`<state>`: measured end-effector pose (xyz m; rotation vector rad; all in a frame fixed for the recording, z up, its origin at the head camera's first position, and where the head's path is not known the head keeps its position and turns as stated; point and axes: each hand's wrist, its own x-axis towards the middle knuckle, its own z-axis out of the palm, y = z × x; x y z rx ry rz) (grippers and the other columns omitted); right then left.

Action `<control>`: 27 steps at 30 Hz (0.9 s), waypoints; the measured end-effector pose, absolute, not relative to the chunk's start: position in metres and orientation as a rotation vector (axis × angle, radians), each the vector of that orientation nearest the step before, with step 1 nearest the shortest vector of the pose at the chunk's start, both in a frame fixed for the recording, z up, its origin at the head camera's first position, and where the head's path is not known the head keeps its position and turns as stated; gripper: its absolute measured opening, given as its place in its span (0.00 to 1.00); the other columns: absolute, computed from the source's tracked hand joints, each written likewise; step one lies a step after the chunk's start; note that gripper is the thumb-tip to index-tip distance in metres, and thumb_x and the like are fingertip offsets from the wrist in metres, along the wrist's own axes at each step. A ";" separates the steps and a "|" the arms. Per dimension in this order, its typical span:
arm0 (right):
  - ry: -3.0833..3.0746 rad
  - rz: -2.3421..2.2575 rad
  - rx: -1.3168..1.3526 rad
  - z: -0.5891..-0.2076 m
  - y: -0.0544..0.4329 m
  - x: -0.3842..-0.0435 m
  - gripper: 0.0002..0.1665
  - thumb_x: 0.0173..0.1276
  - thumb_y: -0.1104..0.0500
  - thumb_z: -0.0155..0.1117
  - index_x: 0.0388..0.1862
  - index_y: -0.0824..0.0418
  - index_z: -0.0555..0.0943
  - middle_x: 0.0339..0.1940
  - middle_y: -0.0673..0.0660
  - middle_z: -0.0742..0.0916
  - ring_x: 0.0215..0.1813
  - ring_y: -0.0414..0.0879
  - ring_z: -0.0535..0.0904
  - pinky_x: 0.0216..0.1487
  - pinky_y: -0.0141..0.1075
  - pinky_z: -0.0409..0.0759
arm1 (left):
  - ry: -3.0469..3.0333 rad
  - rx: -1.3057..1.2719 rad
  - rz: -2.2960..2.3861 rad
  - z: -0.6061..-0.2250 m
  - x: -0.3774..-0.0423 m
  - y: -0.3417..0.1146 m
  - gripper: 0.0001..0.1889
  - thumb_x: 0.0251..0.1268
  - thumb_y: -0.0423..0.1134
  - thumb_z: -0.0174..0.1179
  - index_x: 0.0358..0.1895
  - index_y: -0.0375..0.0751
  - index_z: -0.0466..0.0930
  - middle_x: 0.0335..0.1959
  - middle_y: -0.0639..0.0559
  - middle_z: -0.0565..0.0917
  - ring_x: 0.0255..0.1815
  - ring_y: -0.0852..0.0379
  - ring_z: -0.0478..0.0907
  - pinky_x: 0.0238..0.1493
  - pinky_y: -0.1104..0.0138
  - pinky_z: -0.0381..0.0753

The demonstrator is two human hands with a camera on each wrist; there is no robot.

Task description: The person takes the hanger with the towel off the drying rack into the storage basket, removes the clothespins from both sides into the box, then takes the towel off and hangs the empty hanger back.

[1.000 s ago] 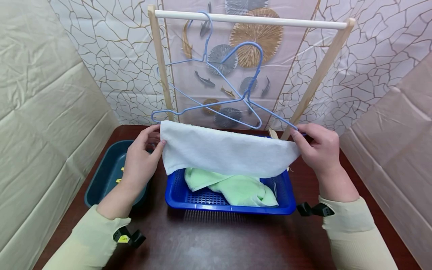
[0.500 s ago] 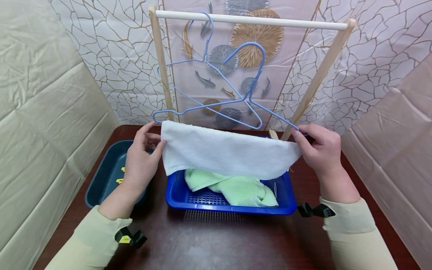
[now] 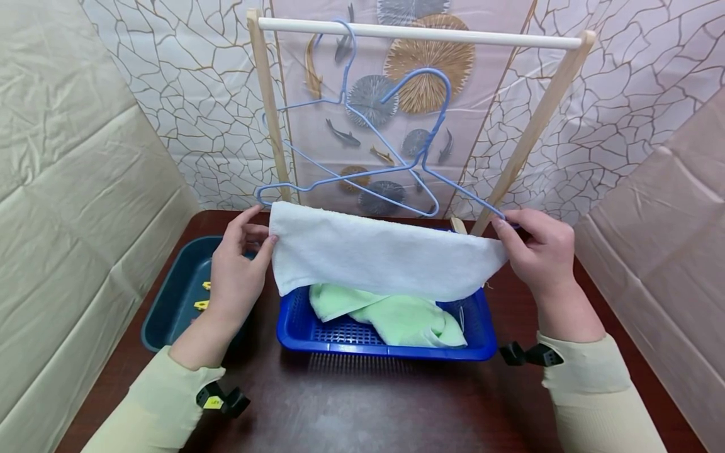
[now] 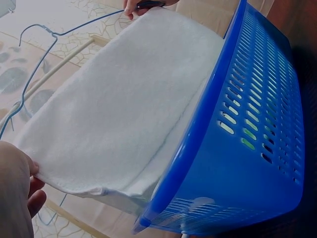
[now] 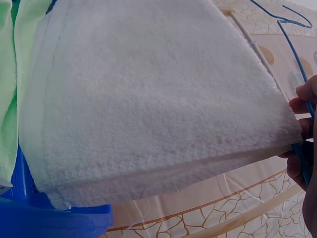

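Note:
A white towel point(image 3: 385, 251) hangs folded over a blue clothes hanger point(image 3: 433, 135), whose hook rises free above it. My left hand point(image 3: 235, 270) pinches the towel's left edge, thumb in front, with the index fingertip up by the hanger's left end. At the other side my right hand point(image 3: 544, 251) grips the hanger's right end together with the towel's corner. In the right wrist view, the right fingers point(image 5: 308, 90) curl round the blue wire. Both layers of the towel point(image 5: 163, 99) show there, and its lower part overlaps the blue basket point(image 5: 59, 220).
Below the towel, a blue basket point(image 3: 385, 350) holds a light green towel point(image 3: 391, 318). To the left, a dark teal tray point(image 3: 164, 302) contains yellow clips point(image 3: 201, 305). A second blue hanger point(image 3: 323, 100) hangs from the white rail point(image 3: 425, 33) of a wooden rack behind.
The held hanger's hook has shifted slightly right, and my right hand has moved a little right with its end. My left hand and the towel's left edge stay nearly in place.

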<state>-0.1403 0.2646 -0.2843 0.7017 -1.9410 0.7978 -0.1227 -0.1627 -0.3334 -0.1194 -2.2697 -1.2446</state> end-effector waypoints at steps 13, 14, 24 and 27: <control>-1.962 0.783 0.683 -0.286 0.266 -0.138 0.07 0.58 0.66 0.68 0.30 0.72 0.87 0.26 0.65 0.87 0.30 0.32 0.73 0.38 0.17 0.71 | -2.353 -0.148 -1.240 -0.335 -0.124 -0.164 0.36 0.68 0.36 0.64 0.77 0.57 0.60 0.45 0.46 0.84 0.43 0.51 0.81 0.46 0.55 0.84; -1.963 0.782 0.683 -0.286 0.267 -0.138 0.07 0.58 0.66 0.69 0.30 0.72 0.87 0.26 0.64 0.87 0.30 0.32 0.73 0.38 0.17 0.71 | -2.357 -0.151 -1.236 -0.335 -0.123 -0.165 0.37 0.68 0.35 0.64 0.77 0.58 0.60 0.45 0.46 0.84 0.43 0.51 0.80 0.45 0.55 0.84; -1.962 0.762 0.671 -0.284 0.266 -0.137 0.06 0.59 0.66 0.68 0.30 0.71 0.87 0.27 0.64 0.87 0.30 0.34 0.75 0.39 0.17 0.71 | -2.421 -0.167 -1.206 -0.332 -0.123 -0.165 0.38 0.68 0.36 0.63 0.78 0.57 0.57 0.43 0.48 0.83 0.38 0.54 0.79 0.41 0.59 0.85; -1.966 0.768 0.671 -0.283 0.266 -0.136 0.06 0.60 0.65 0.68 0.31 0.70 0.87 0.27 0.64 0.87 0.30 0.33 0.75 0.39 0.17 0.71 | -2.443 -0.187 -1.217 -0.332 -0.124 -0.166 0.39 0.68 0.35 0.63 0.79 0.56 0.55 0.42 0.47 0.82 0.37 0.54 0.79 0.42 0.58 0.85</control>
